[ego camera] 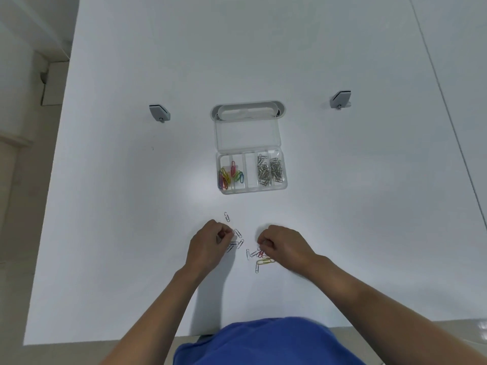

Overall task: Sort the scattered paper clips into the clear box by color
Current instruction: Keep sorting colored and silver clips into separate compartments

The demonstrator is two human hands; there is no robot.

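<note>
Paper clips [238, 242] lay scattered between both hands' curled fingers; left hand [208, 243] and right hand [283, 243] pinched inward, contents indiscernible.

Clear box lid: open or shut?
Open. The clear box has its lid swung back flat on the table beyond the compartments, clips exposed.
</note>
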